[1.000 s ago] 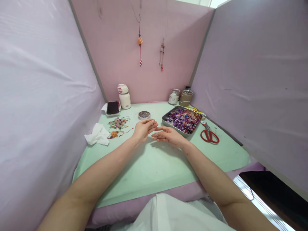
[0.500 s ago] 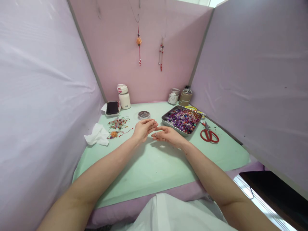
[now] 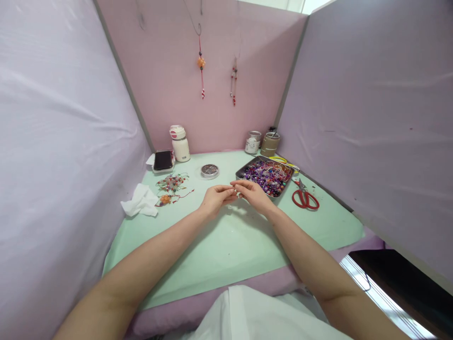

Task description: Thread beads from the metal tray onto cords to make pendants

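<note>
My left hand and my right hand meet fingertip to fingertip just above the green mat, in front of the metal tray of beads. Both hands have their fingers drawn together in a pinch around something tiny between them; what it is cannot be made out. The tray holds several purple, red and white beads with thin cord on top. A small round tin stands behind my left hand.
Red scissors lie right of the tray. Finished bead strings and a crumpled tissue lie at left. A phone, a white bottle and two jars stand at the back. Bead charms hang on the pink wall.
Both hands have curled from loosely spread fingers into a pinch and come together, the right hand moving up toward the left. The camera view shifted slightly.
</note>
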{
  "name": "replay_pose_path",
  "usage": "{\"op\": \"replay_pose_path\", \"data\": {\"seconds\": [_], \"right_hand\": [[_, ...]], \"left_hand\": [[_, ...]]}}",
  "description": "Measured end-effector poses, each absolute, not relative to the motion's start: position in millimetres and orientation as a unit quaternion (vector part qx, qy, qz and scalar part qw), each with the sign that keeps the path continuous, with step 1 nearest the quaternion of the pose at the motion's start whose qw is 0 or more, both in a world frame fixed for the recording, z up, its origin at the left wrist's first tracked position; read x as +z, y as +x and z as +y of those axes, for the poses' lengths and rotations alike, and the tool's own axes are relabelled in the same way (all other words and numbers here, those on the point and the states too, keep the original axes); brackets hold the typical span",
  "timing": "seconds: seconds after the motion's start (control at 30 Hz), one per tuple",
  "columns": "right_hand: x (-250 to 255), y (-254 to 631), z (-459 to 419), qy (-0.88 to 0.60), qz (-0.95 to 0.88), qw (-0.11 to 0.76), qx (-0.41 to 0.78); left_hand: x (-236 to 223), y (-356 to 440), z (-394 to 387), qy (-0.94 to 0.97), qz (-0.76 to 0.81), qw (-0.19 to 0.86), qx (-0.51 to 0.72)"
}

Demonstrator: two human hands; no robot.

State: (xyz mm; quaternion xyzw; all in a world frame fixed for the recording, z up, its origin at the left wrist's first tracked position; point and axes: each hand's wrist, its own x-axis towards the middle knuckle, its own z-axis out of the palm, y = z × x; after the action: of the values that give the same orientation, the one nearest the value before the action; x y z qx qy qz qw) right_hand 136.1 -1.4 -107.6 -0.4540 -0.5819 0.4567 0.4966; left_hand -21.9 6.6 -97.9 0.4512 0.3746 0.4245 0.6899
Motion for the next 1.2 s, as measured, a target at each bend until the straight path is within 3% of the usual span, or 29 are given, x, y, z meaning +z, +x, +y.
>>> {"op": "replay_pose_path", "data": {"seconds": [0.97, 1.13, 1.2], "right_hand": [[-102, 138, -3, -0.488, -0.562, 0.534, 0.401], [-79, 171, 4, -0.518, -0.525, 0.608, 0.294], [-69, 188, 10, -0.537, -0.542, 0.6, 0.24]], "left_hand": [[-103, -14, -4, 0.416, 0.388, 0.68, 0.462], [-104, -16, -1, 0.416, 0.395, 0.677, 0.461], [-105, -17, 0, 0.421, 0.39, 0.677, 0.461]]}}
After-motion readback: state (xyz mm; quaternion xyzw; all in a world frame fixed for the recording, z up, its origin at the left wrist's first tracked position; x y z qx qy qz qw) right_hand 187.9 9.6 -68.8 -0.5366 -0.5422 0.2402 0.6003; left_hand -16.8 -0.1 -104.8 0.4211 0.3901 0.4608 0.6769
